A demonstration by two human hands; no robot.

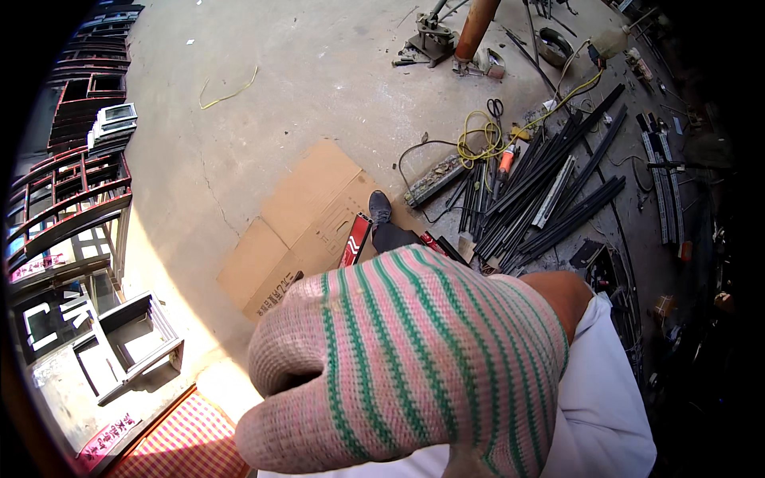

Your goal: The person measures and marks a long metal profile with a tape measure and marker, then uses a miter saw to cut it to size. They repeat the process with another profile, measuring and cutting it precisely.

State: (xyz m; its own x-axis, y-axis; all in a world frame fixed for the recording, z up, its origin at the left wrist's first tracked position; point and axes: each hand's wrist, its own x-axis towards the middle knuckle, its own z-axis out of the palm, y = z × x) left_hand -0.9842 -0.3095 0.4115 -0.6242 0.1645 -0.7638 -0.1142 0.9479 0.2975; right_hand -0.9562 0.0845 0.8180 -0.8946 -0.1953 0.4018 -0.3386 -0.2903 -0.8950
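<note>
Right hand (414, 358): closest of all, in a pink glove (446, 334) with green stripes, back upward, reaching in from the right; one finger stands apart from the curled ones above it, a dark gap between. Whether anything is pinched, cannot tell; the palm is hidden.
Left hand: outside the view; cannot tell how its fingers stand.
Left edge: red-and-dark frames (68, 199) in rows, with a pale frame (131, 344) nearer.
Lower left: checked cloth (191, 438), partly sunlit.
Floor: yellow strand (231, 89) lying loose.
Cardboard (311, 199): spread flat beyond the glove, partly hidden by it.
Red-and-white piece (355, 241): the thing nearest the glove in view, over the cardboard and beside a dark shoe (380, 207); contact with the hand, cannot tell.
Right of centre: looped yellow cable (478, 143), orange-bodied tool (507, 162), heap of black strips (550, 187).
Far right: pale metal lengths (665, 187), side by side.
</note>
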